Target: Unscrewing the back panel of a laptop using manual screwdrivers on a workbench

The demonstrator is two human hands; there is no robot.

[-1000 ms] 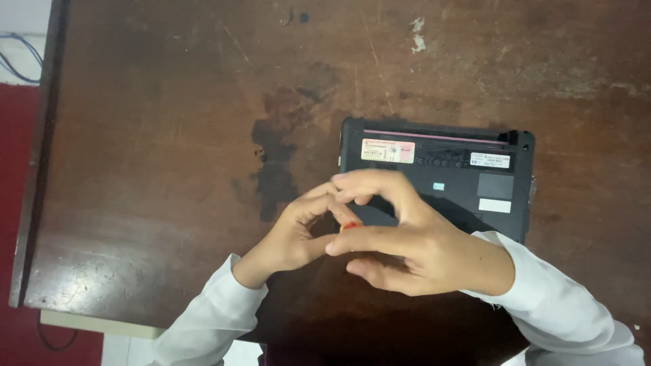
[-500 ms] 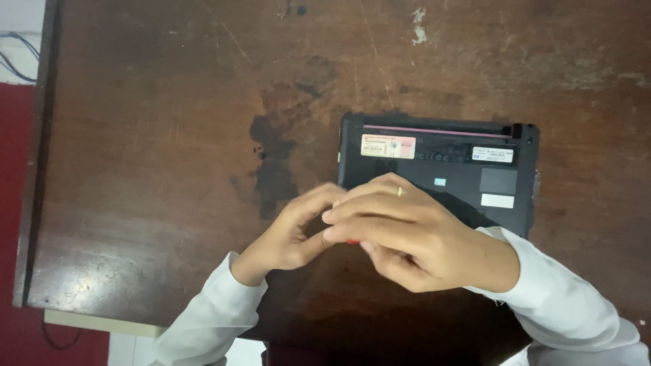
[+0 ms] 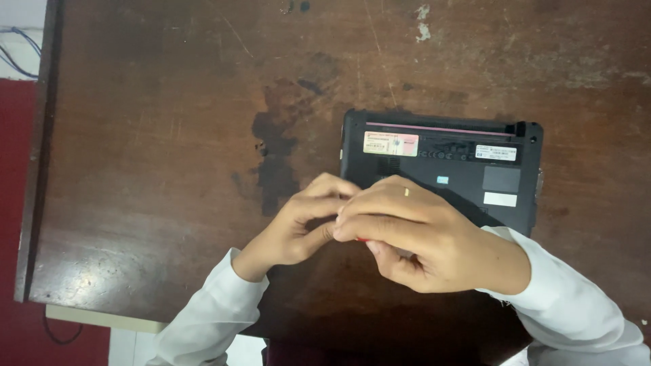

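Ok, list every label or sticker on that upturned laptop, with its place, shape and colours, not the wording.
Long sticker: upper left of the black laptop underside, rectangular, pale pink and white.
Strip label: upper right, narrow white rectangle with dark print.
Small sticker: centre, tiny light blue square.
Blank label: right side, plain white rectangle under a grey square patch.

My hands meet over the near middle of the table, my left hand just left of my right hand, fingertips touching. A small item sits between them, mostly hidden. The laptop lies bottom up on the table, just beyond my right hand and partly under it. A stain lies left of the laptop, beyond my left hand. Cables lie off the table's far left corner.
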